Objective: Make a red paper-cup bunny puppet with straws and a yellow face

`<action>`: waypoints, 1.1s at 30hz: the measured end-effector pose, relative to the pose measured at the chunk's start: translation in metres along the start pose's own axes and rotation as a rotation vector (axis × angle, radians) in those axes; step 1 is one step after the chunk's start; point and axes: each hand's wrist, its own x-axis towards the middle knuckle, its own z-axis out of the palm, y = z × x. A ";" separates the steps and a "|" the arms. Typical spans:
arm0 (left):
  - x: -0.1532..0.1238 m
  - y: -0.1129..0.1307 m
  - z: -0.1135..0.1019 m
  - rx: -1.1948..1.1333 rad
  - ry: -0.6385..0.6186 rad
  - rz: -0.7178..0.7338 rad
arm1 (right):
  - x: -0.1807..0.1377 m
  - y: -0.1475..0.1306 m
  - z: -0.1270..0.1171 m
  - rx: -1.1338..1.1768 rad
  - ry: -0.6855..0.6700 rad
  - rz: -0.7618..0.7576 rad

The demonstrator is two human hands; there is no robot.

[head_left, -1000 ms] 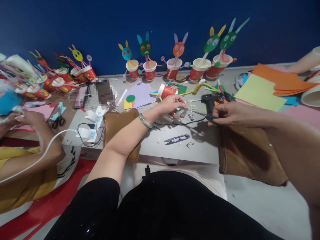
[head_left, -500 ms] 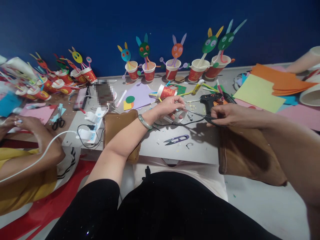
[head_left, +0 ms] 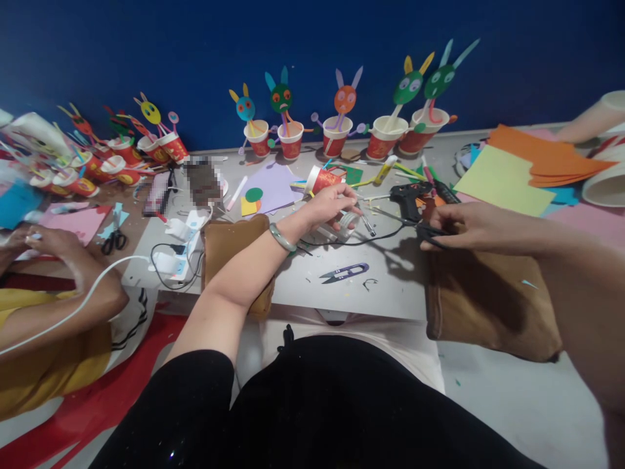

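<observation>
My left hand (head_left: 336, 203) is closed around a clear ring-shaped roll that looks like tape (head_left: 347, 223), above the table; part of the roll is hidden by the fingers. My right hand (head_left: 452, 225) grips the black handles of a pair of scissors (head_left: 430, 231), whose blades point left toward the other hand but stop short of it. A small clear-and-metal piece (head_left: 369, 225) shows just right of the roll. Below both hands, purple thread snips (head_left: 346, 273) lie on the table. Just behind the scissors rests a black glue gun (head_left: 409, 198).
Red paper cups with paper puppets (head_left: 338, 133) line the blue wall. A tipped cup (head_left: 321, 179) lies behind my left hand. Coloured paper (head_left: 505, 179) is stacked at right, brown cushions (head_left: 481, 306) lie at the table's edge, and a power strip (head_left: 188, 251) stands left, near a co-worker's arm (head_left: 83, 273).
My right hand has drawn the scissors slightly right, away from my left hand. The left hand stays in nearly the same place with the clear roll.
</observation>
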 end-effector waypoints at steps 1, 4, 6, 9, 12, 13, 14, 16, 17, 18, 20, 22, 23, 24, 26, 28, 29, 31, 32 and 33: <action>0.000 0.000 0.000 0.003 0.003 0.001 | 0.001 0.003 0.002 -0.050 0.038 0.046; 0.000 0.001 0.000 0.017 0.015 0.000 | 0.004 0.009 0.010 -0.247 0.101 0.185; 0.000 0.001 0.000 0.024 0.022 0.005 | 0.003 0.008 0.014 -0.358 0.088 0.195; 0.002 -0.001 0.000 0.031 0.019 0.011 | -0.002 -0.001 0.017 -0.470 0.149 0.140; 0.002 -0.003 0.000 0.038 0.006 0.016 | -0.003 -0.019 0.021 -0.405 0.365 0.025; 0.002 -0.003 0.000 0.038 0.000 0.022 | -0.001 -0.026 0.024 -0.311 0.422 -0.050; 0.002 -0.003 0.000 0.035 -0.006 0.028 | 0.004 -0.034 0.028 -0.194 0.459 -0.134; 0.002 -0.004 0.000 0.023 -0.021 0.040 | 0.017 -0.050 0.038 0.019 0.520 -0.252; 0.003 -0.004 0.000 0.013 -0.025 0.043 | 0.024 -0.057 0.043 0.085 0.520 -0.294; 0.003 -0.005 0.000 0.004 -0.024 0.045 | 0.032 -0.063 0.047 0.131 0.538 -0.304; 0.005 -0.005 0.000 -0.009 -0.002 0.054 | 0.046 -0.072 0.052 0.201 0.575 -0.290; 0.007 -0.005 -0.001 -0.010 0.022 0.068 | 0.056 -0.076 0.054 0.253 0.587 -0.263; 0.007 -0.006 -0.001 -0.008 0.029 0.075 | 0.060 -0.077 0.054 0.270 0.586 -0.254; 0.008 -0.006 -0.002 -0.005 0.032 0.081 | 0.062 -0.077 0.054 0.281 0.582 -0.250; 0.008 -0.006 -0.002 0.001 0.029 0.087 | 0.065 -0.077 0.053 0.285 0.579 -0.255; 0.008 -0.005 -0.001 0.007 0.030 0.092 | 0.067 -0.077 0.054 0.278 0.581 -0.264; 0.007 -0.005 -0.001 0.010 0.034 0.092 | 0.067 -0.076 0.054 0.276 0.583 -0.265; 0.006 -0.003 0.001 0.012 0.057 0.089 | 0.069 -0.076 0.056 0.278 0.587 -0.260; 0.005 -0.002 0.002 0.011 0.076 0.087 | 0.070 -0.076 0.057 0.285 0.589 -0.255; 0.003 -0.001 0.004 0.010 0.100 0.085 | 0.070 -0.076 0.058 0.298 0.595 -0.249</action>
